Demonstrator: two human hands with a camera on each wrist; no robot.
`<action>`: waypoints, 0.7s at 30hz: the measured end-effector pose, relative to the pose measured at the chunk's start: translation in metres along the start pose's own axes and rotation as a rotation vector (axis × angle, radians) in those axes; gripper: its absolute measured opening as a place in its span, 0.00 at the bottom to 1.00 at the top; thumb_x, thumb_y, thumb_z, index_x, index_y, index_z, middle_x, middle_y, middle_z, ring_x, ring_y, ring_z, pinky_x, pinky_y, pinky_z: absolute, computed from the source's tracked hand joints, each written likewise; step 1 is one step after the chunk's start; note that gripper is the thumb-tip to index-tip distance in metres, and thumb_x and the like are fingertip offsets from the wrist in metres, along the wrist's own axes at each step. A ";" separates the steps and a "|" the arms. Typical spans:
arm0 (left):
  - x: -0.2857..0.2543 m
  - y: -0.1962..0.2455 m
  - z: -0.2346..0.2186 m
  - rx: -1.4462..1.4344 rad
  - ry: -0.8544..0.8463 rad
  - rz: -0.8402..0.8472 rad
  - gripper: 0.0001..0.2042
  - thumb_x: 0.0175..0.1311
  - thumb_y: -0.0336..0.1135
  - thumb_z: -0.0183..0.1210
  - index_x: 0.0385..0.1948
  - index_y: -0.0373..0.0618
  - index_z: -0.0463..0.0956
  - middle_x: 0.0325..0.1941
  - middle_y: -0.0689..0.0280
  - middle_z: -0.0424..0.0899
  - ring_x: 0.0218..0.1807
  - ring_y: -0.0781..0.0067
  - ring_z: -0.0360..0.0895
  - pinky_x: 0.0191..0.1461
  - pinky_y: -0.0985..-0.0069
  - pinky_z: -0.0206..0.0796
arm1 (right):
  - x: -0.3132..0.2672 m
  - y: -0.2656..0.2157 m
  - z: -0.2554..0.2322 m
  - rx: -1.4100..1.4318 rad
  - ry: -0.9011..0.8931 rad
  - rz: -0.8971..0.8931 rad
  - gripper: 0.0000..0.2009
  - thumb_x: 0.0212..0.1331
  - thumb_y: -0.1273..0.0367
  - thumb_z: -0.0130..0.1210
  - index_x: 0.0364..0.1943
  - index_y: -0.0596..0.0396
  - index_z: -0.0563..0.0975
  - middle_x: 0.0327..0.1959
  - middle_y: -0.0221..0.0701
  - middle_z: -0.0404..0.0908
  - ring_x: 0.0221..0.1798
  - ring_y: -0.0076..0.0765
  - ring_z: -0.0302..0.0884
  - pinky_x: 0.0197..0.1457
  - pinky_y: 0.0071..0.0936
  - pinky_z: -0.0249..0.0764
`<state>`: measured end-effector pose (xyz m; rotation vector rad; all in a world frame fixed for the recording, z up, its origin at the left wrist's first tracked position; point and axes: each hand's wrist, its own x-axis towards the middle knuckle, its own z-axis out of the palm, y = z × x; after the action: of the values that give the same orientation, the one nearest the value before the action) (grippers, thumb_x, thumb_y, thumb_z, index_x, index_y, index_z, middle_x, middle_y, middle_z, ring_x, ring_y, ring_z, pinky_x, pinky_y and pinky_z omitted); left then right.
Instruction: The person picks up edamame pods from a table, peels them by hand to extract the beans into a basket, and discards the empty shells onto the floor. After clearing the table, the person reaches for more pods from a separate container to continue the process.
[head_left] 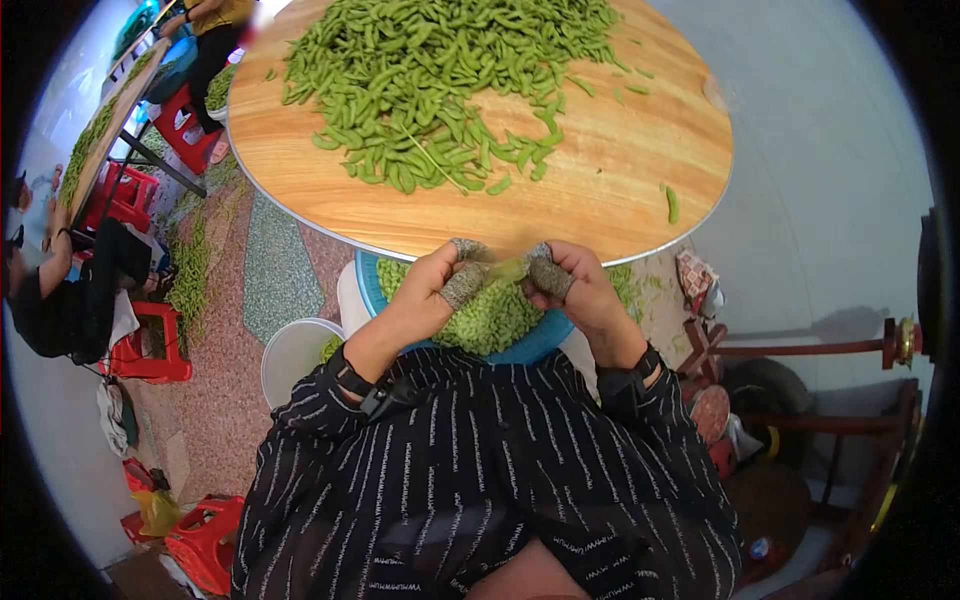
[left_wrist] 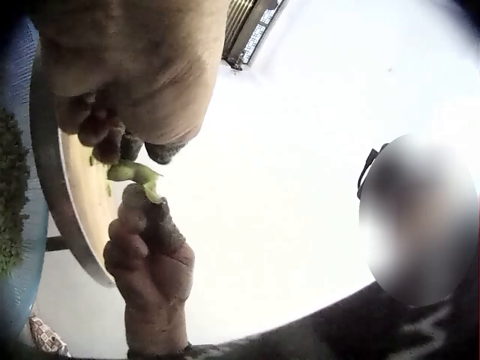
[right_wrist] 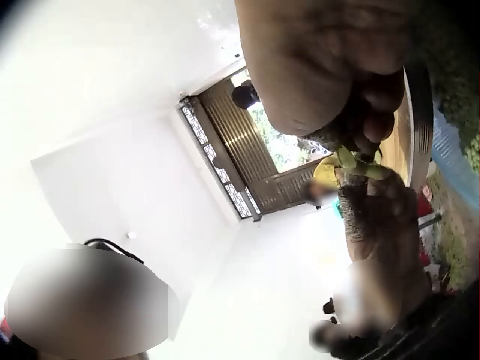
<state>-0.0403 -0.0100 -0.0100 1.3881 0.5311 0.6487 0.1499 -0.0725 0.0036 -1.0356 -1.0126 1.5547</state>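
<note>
A green pod [left_wrist: 135, 172] is between the two hands, its end split open in the left wrist view. My left hand [head_left: 430, 292] and my right hand [head_left: 580, 290] both pinch this pod [right_wrist: 364, 168] with wrapped thumbs and forefingers, just past the table's near edge. Beneath them a blue basin [head_left: 368, 282] holds shelled light-green beans [head_left: 487, 322]. On the round wooden table [head_left: 620, 170] lies a large heap of pods [head_left: 420, 70].
A white bucket [head_left: 290, 362] stands left of the basin. Red stools [head_left: 150, 345] and other people at a long table [head_left: 115, 115] are at the left. Wooden furniture [head_left: 800, 350] is at the right, and a patterned bag [head_left: 698, 282] lies on the floor.
</note>
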 end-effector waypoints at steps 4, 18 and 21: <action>0.006 -0.002 0.006 0.146 -0.111 0.023 0.13 0.57 0.31 0.49 0.43 0.38 0.66 0.29 0.70 0.72 0.29 0.84 0.67 0.33 0.85 0.60 | -0.002 0.000 -0.005 0.124 -0.016 0.003 0.06 0.53 0.68 0.49 0.32 0.55 0.73 0.23 0.23 0.72 0.21 0.15 0.65 0.22 0.11 0.60; 0.016 0.002 0.017 0.837 0.089 0.265 0.09 0.44 0.29 0.60 0.27 0.40 0.73 0.12 0.64 0.68 0.14 0.74 0.65 0.19 0.79 0.57 | 0.002 0.001 -0.006 0.089 -0.002 0.082 0.07 0.52 0.68 0.51 0.34 0.55 0.73 0.21 0.20 0.70 0.20 0.11 0.62 0.20 0.08 0.55; 0.016 0.003 0.015 0.751 0.014 0.193 0.11 0.45 0.36 0.60 0.21 0.38 0.69 0.11 0.58 0.65 0.15 0.63 0.67 0.19 0.74 0.57 | 0.001 0.002 -0.007 0.031 -0.009 0.054 0.06 0.52 0.69 0.50 0.33 0.55 0.73 0.21 0.20 0.70 0.20 0.11 0.61 0.22 0.10 0.56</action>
<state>-0.0188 -0.0096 -0.0051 2.1605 0.6951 0.6394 0.1560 -0.0712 -0.0002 -1.0429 -0.9713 1.6150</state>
